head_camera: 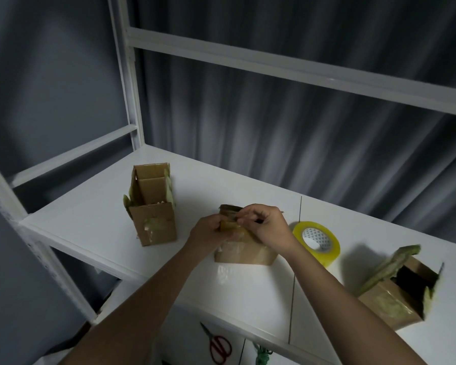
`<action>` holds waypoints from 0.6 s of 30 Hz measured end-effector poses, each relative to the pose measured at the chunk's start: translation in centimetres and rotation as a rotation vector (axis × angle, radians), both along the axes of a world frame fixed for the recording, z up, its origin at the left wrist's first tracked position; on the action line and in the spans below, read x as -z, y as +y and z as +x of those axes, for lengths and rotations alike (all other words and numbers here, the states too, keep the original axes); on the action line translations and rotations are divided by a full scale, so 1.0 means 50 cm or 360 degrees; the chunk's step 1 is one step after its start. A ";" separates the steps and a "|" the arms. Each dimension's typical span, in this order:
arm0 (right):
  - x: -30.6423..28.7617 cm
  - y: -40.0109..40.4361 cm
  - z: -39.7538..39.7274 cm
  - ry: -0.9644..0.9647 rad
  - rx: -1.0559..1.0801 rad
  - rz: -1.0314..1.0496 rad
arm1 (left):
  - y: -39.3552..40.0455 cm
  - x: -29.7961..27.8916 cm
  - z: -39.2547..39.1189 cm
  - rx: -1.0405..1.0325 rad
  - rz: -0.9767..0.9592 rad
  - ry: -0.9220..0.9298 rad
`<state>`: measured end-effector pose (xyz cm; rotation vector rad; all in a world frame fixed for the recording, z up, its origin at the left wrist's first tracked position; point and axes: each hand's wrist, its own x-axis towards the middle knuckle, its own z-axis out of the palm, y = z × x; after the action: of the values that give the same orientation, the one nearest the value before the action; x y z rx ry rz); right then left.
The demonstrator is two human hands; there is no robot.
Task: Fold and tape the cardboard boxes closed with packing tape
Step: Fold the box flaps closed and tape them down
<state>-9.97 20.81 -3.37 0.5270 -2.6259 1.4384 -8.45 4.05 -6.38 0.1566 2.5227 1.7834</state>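
A: Where's the work?

B: On the white shelf (95,227), the small brown cardboard box (244,252) sits just left of the yellow tape roll (317,243).

A: Hands?

B: The left hand (208,233) grips a top flap; the right hand (267,226) pinches it. Press the flaps flat before taping.

A: Orientation?

B: Opening up, long axis left-right.

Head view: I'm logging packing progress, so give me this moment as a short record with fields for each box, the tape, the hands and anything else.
middle box: on the white shelf, both hands working its top flaps
left hand: grips the flap edge
right hand: pinches the top edge
left box: upright, flaps open, old tape on its front
right box: tilted, open, one flap raised
tape roll: yellowish, right of the middle box, untouched
scissors: red handles, on the lower level
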 end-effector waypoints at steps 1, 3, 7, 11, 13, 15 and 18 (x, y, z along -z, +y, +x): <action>0.001 0.000 0.000 -0.0013 0.0009 -0.0005 | 0.002 0.001 0.000 -0.0029 -0.0025 -0.0009; -0.001 -0.004 0.004 -0.0036 0.0013 -0.0021 | 0.004 0.003 -0.002 -0.0050 -0.0069 -0.0022; -0.031 -0.009 0.001 0.0059 0.0052 0.0197 | 0.002 0.003 -0.007 -0.0014 -0.0154 -0.0030; -0.035 -0.017 0.008 0.0197 0.0125 0.0468 | 0.006 0.010 -0.006 -0.0074 -0.0088 -0.0049; -0.055 -0.017 0.012 0.0123 0.0241 0.0070 | 0.006 0.017 -0.005 -0.0090 -0.0125 -0.0014; -0.115 -0.001 0.006 0.0212 0.0378 -0.0467 | 0.002 0.018 -0.001 -0.0103 -0.0067 -0.0004; -0.199 0.017 0.018 0.0527 0.0290 -0.0401 | 0.004 0.006 0.002 -0.0053 -0.0169 0.0020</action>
<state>-9.09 21.68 6.59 0.4398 -2.1420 1.4529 -8.33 4.26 -6.68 0.1222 2.6361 1.6593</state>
